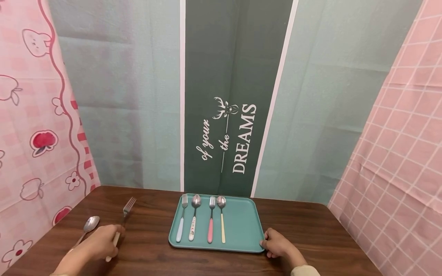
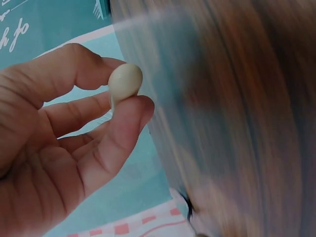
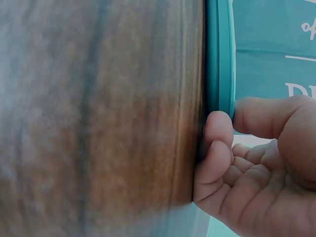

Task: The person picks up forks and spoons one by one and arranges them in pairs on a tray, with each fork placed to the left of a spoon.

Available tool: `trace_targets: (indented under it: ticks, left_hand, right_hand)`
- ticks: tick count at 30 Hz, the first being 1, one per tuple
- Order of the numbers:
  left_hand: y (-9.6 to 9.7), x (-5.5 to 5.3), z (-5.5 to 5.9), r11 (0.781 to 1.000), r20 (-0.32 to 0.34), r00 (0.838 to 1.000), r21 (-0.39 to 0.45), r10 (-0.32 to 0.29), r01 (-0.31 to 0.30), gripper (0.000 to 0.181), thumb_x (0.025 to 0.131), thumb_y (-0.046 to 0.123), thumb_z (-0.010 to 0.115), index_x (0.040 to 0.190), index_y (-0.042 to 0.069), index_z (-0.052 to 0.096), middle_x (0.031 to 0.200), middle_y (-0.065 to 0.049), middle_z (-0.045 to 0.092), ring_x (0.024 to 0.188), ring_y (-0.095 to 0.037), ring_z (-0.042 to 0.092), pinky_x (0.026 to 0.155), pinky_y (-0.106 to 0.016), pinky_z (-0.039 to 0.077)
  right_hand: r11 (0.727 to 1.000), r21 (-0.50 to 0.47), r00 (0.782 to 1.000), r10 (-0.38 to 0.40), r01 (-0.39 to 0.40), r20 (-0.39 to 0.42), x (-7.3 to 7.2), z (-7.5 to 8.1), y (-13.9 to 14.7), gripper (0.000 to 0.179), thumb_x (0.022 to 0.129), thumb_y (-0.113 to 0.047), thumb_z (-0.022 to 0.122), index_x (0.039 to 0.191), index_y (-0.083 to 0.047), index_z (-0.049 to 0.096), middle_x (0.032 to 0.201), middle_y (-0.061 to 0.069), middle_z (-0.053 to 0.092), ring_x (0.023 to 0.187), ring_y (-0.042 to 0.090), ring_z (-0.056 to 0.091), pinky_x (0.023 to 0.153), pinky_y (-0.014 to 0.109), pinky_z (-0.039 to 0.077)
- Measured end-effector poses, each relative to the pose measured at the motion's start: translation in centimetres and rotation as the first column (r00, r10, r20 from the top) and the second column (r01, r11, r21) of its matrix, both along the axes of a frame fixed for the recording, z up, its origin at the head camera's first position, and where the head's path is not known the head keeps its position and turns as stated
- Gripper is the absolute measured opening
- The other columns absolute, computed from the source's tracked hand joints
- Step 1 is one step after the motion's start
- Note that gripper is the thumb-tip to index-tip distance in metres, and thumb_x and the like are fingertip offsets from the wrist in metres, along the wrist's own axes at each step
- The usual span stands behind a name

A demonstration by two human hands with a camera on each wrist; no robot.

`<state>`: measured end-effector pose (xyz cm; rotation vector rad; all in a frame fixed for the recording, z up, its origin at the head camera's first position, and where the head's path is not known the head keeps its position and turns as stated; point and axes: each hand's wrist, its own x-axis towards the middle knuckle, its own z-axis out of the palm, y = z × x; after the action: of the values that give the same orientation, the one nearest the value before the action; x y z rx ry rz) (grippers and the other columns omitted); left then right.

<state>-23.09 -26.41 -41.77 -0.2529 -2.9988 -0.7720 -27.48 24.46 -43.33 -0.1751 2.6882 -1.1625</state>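
My left hand (image 1: 100,241) pinches a fork (image 1: 129,207) by its cream handle, tines pointing away from me. The rounded handle end shows between thumb and fingertips of the left hand (image 2: 74,133) in the left wrist view. Just left of that hand lies a spoon (image 1: 91,224), its handle partly hidden behind the wrist. My right hand (image 1: 277,244) holds the near right corner of a teal tray (image 1: 241,230). In the right wrist view, the right hand (image 3: 252,168) has its thumb and curled fingers on opposite sides of the tray rim (image 3: 219,59).
In the tray lie a blue-handled fork (image 1: 180,228), a spoon with a patterned white handle (image 1: 192,228), a pink-handled fork (image 1: 210,230) and a yellow-handled spoon (image 1: 222,228), side by side. A hanging cloth (image 1: 155,115) backs the wooden table (image 1: 152,226); pink cloths flank it.
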Motion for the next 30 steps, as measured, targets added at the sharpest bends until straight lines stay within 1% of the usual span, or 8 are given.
trace_targets:
  ticks: [2,5,8,11,17,25,28,30]
  left_hand:
    - [0.4,-0.2,-0.1,0.999,0.014,1.0,0.045,0.004,-0.005,0.053,0.052,-0.009,0.067,0.103,-0.002,0.062,0.072,-0.003,0.052,0.061,-0.016,0.049,0.051,-0.028,0.044]
    - [0.9,-0.4,-0.2,0.997,0.013,1.0,0.075,0.001,-0.002,0.053,0.052,-0.009,0.066,0.104,-0.004,0.061,0.074,-0.005,0.054,0.059,-0.017,0.049,0.049,-0.027,0.044]
    - [1.3,-0.6,-0.2,0.996,0.007,1.0,0.085,-0.02,0.019,0.055,0.052,-0.008,0.066,0.106,-0.006,0.06,0.084,-0.007,0.059,0.065,-0.018,0.049,0.055,-0.028,0.043]
    - [1.7,-0.9,-0.1,0.993,0.028,0.999,0.112,-0.046,0.043,0.056,0.053,-0.008,0.066,0.108,-0.008,0.059,0.095,-0.011,0.061,0.072,-0.02,0.049,0.059,-0.029,0.043]
    - [2.3,-1.3,-0.2,0.986,0.074,0.994,0.157,-0.075,0.063,0.057,0.054,-0.01,0.064,0.11,-0.011,0.057,0.098,-0.013,0.061,0.072,-0.02,0.049,0.058,-0.029,0.043]
    - [3.2,-1.7,-0.3,0.978,0.032,0.989,0.155,-0.143,0.137,0.057,0.053,-0.009,0.066,0.109,-0.011,0.057,0.099,-0.013,0.062,0.073,-0.02,0.048,0.062,-0.031,0.043]
    - [3.6,-1.8,-0.4,0.971,0.003,0.984,0.162,-0.176,0.173,0.057,0.053,-0.008,0.066,0.11,-0.011,0.057,0.096,-0.012,0.061,0.073,-0.02,0.049,0.062,-0.031,0.043]
    - [3.9,-1.8,-0.5,0.962,-0.01,0.978,0.18,-0.21,0.208,0.056,0.055,-0.008,0.066,0.11,-0.01,0.057,0.088,-0.008,0.06,0.073,-0.019,0.05,0.06,-0.03,0.043]
  right_hand:
    - [1.0,0.0,1.0,0.0,0.0,-0.003,0.0,0.0,0.0,0.016,0.088,0.0,0.057,0.084,-0.001,0.041,0.062,0.009,0.048,0.048,0.014,0.048,0.046,0.025,0.042]
    - [1.0,0.004,1.0,-0.004,0.004,-0.005,-0.1,0.0,-0.1,0.016,0.088,0.0,0.057,0.084,-0.001,0.041,0.062,0.009,0.048,0.048,0.014,0.048,0.046,0.025,0.042]
    - [1.0,0.006,1.0,-0.004,0.004,0.0,-0.1,0.0,-0.1,0.016,0.088,0.0,0.057,0.084,-0.001,0.041,0.063,0.009,0.048,0.048,0.014,0.048,0.046,0.026,0.043]
    - [1.0,0.006,1.0,0.001,-0.001,0.005,0.0,0.0,-0.1,0.016,0.088,0.0,0.057,0.084,-0.001,0.041,0.063,0.009,0.048,0.048,0.014,0.048,0.046,0.026,0.042]
    - [1.0,-0.001,1.0,0.006,-0.006,-0.003,0.0,0.1,0.0,0.016,0.088,-0.001,0.057,0.084,0.0,0.041,0.063,0.01,0.048,0.048,0.014,0.049,0.046,0.026,0.042]
    - [1.0,-0.009,1.0,0.01,-0.01,-0.006,0.0,0.0,0.0,0.016,0.088,0.0,0.057,0.084,0.0,0.042,0.062,0.009,0.048,0.048,0.014,0.048,0.046,0.025,0.042]
    - [1.0,-0.008,1.0,0.007,-0.007,-0.007,0.0,0.0,0.0,0.016,0.088,-0.001,0.057,0.084,0.0,0.042,0.062,0.009,0.048,0.048,0.014,0.048,0.046,0.025,0.042]
    - [1.0,-0.012,1.0,0.005,-0.006,-0.008,0.0,0.0,0.0,0.016,0.088,-0.001,0.057,0.084,0.0,0.042,0.062,0.009,0.048,0.048,0.014,0.048,0.046,0.025,0.042]
